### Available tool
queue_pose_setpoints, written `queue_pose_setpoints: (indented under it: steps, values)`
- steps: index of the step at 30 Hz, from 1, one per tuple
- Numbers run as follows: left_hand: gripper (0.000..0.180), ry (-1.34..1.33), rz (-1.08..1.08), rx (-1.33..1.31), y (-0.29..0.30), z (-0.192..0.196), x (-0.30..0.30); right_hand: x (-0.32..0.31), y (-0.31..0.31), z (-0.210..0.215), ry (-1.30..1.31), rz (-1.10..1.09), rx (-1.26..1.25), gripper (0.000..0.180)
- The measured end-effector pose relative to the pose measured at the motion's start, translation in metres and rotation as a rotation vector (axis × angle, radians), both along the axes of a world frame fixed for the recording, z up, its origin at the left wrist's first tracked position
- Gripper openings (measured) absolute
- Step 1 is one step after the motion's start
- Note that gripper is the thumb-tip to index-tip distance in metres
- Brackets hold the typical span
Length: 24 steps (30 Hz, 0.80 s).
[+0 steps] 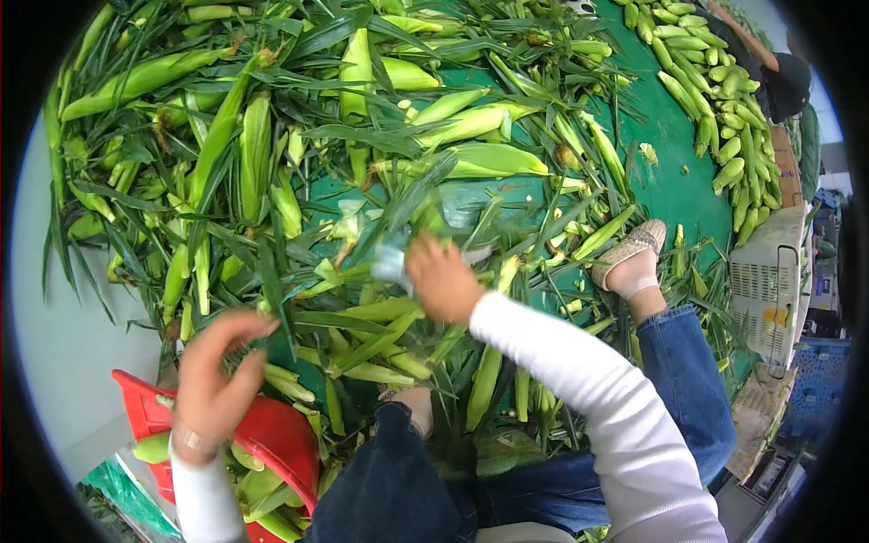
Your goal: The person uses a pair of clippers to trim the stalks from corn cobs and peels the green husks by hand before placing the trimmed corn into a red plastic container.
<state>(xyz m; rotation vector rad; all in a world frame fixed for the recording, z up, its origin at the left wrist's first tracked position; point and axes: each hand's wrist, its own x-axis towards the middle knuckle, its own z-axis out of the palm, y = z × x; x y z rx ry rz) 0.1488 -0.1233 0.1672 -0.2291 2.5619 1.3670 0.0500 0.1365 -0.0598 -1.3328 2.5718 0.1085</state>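
Observation:
My left hand point(217, 371) is raised above the rim of a red plastic tub point(281, 443), its fingers curved and apart with nothing between them. Husked pale-green corn ears point(262, 484) lie inside that tub. Over the middle of the heap, my right hand point(444, 279) is closed; motion smears it. A light-blue end point(389, 264) shows at its left side and a pale, narrow strip point(476, 255) at its right, too blurred to name. Just beyond the hand are a smeared green leafy ear point(430, 215) and an unhusked corn ear point(493, 161) with long leaves.
Leafy corn ears point(136, 86) cover the green floor sheet point(674, 195) to the left and far side. Trimmed ears point(724, 100) are piled at far right, beside another person's arm point(747, 36). White crates point(765, 299) stand at right. My shoe point(634, 249) rests among loose leaves.

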Motion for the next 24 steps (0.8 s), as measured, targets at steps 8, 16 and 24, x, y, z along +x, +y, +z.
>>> queue_pose_setpoints:
  steps: [8, 16, 24]
  values:
    - [0.029, 0.249, -0.828, -0.480, 0.124, -0.212, -0.167, 0.166, 0.155, 0.078, -0.758, -0.164, 0.277, 0.044]
    - [0.044, 0.403, -0.592, -0.646, 0.087, -0.186, -0.150, 0.158, 0.232, 0.157, -0.249, -0.067, 0.377, 0.038]
    - [0.038, 0.061, 0.546, 1.125, 0.022, -0.073, -0.052, 0.136, 0.186, 0.120, -0.374, -0.077, -0.151, 0.062]
